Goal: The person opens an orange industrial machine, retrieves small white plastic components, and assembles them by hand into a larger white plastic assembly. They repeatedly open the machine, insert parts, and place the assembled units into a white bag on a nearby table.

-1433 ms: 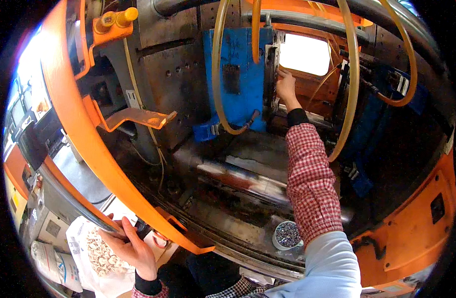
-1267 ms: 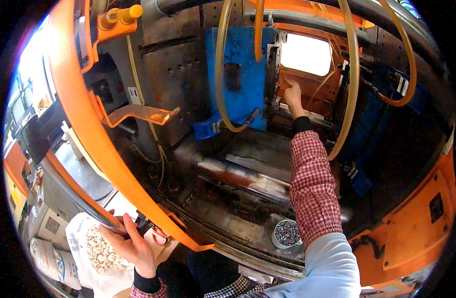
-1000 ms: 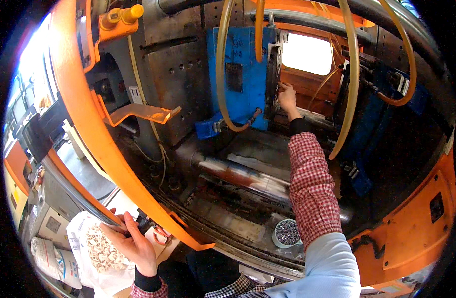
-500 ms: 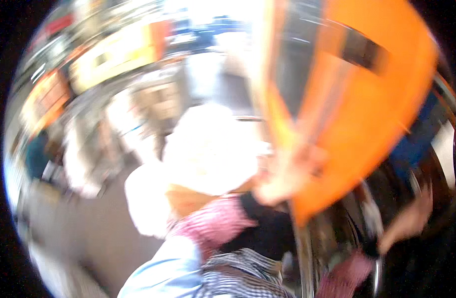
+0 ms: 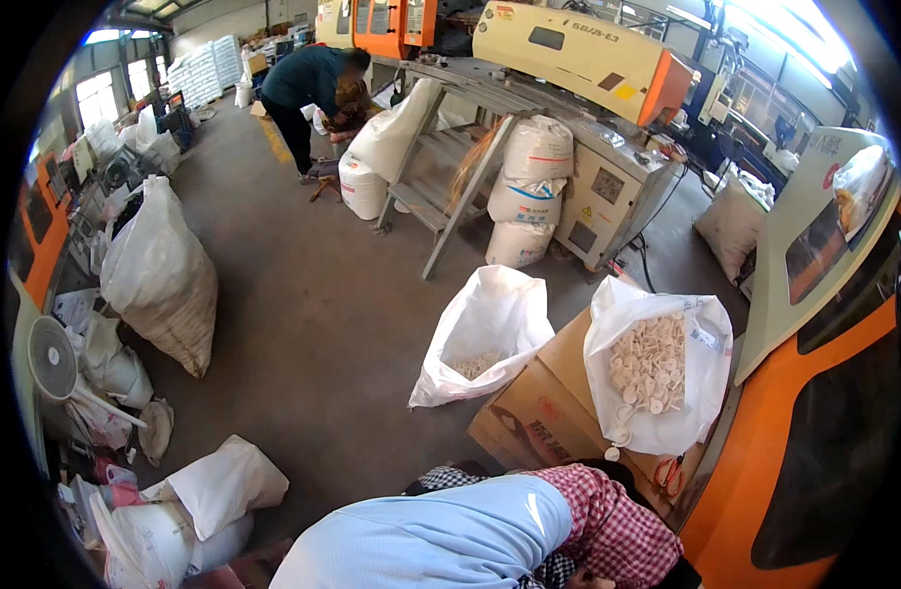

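Note:
My left arm, in a light blue sleeve (image 5: 440,530) with a red checked oversleeve (image 5: 612,520), bends across the lower edge toward a dark cuff (image 5: 678,575). A sliver of a hand (image 5: 590,582) shows at the bottom rim; I cannot tell which hand it is, and its fingers are hidden. Nearest to the arm, orange-handled scissors (image 5: 670,478) lie beside an open white sack (image 5: 710,344). Pale, round-headed plastic pieces (image 5: 649,365) fill that sack, and a few spill over its near lip. A cardboard box (image 5: 529,417) stands against it.
Another open white sack (image 5: 490,314) stands on the floor beyond the box. An orange machine door (image 5: 715,510) borders the right. Farther off are metal steps (image 5: 440,187), stacked sacks (image 5: 537,201) and a bending person (image 5: 298,83). A large sack (image 5: 161,275) and a fan (image 5: 53,358) stand left.
The blurred view has swung and steadied. Earlier, my left hand was by the orange machine door and my right hand was at lower right; now both arms are lower and the hands are mostly out of sight.

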Demonstrator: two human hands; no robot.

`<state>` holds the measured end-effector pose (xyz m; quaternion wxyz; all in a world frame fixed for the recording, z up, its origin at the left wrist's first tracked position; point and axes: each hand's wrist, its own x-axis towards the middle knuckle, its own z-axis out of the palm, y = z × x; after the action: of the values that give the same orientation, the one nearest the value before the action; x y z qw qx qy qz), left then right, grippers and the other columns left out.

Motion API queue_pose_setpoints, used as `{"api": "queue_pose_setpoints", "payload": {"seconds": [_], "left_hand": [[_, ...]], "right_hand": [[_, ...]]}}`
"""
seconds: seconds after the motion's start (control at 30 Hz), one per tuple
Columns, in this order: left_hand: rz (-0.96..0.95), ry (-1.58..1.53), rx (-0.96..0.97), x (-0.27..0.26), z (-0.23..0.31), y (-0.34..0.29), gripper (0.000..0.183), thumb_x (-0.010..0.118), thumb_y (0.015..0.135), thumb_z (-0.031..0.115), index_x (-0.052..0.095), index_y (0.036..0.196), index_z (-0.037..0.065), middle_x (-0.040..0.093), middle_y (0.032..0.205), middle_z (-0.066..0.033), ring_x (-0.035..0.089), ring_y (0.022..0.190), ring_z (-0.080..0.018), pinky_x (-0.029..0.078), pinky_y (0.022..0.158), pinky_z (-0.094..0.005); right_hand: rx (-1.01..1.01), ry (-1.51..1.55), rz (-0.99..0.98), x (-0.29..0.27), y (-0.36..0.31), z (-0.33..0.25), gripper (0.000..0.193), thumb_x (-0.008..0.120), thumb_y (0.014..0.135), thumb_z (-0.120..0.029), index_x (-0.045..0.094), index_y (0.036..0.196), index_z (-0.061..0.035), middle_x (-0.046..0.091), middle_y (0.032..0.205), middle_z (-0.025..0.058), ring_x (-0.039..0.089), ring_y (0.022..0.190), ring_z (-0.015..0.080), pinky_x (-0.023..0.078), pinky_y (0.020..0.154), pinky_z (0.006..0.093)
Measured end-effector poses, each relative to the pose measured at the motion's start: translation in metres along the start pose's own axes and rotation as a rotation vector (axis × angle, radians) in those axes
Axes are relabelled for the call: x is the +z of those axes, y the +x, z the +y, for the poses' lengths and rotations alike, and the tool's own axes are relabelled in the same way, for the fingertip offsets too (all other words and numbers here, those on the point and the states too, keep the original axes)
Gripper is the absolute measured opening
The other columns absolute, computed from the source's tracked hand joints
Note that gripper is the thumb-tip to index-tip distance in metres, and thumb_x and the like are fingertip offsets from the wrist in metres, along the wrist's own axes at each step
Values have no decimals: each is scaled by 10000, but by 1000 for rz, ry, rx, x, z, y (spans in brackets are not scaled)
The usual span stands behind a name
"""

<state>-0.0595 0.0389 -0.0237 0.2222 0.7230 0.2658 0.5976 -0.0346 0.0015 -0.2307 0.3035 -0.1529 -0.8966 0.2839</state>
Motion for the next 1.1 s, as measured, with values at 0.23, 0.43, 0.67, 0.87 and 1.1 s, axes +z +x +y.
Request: {"api": "queue_pose_setpoints", "payload": {"seconds": [0.23, 0.43, 0.67, 0.87, 1.1], "left_hand": [[-99, -34, 99, 51, 38, -25, 336, 468, 897, 278, 489, 958, -52, 566, 838, -227, 562, 745, -341, 451, 651, -415], [-150, -110, 163, 113, 56, -26, 385, 448, 895, 298, 472, 971, -79, 563, 874, -272, 568, 774, -393, 457, 661, -455], [-295, -300, 229, 196, 93, -34, 438, 424, 896, 317, 455, 991, -109, 559, 919, -316, 572, 812, -444, 460, 682, -496], [-374, -258, 243, 213, 102, -41, 424, 429, 900, 302, 461, 1027, -101, 558, 959, -298, 567, 850, -425, 455, 722, -481], [-365, -309, 234, 199, 103, -42, 374, 464, 895, 270, 484, 1056, -67, 566, 985, -258, 569, 880, -386, 462, 746, -437]], "right_hand": [[94, -26, -38, 8, -6, -2, 183, 602, 857, -160, 652, 966, -22, 657, 756, 106, 621, 607, 175, 489, 535, 261], [129, -46, -26, -4, -19, 4, 192, 596, 862, -156, 644, 992, -23, 659, 777, 110, 624, 633, 169, 493, 559, 259], [234, -20, 37, -23, -31, 19, 205, 589, 869, -152, 635, 1022, -25, 662, 801, 115, 628, 663, 163, 498, 587, 257], [327, 10, 77, -39, -45, 25, 217, 583, 874, -149, 628, 1048, -26, 664, 823, 119, 631, 689, 157, 502, 611, 255], [319, 33, 69, -31, -18, 23, 234, 576, 881, -145, 619, 1078, -27, 667, 847, 124, 635, 720, 151, 507, 639, 252]]}}
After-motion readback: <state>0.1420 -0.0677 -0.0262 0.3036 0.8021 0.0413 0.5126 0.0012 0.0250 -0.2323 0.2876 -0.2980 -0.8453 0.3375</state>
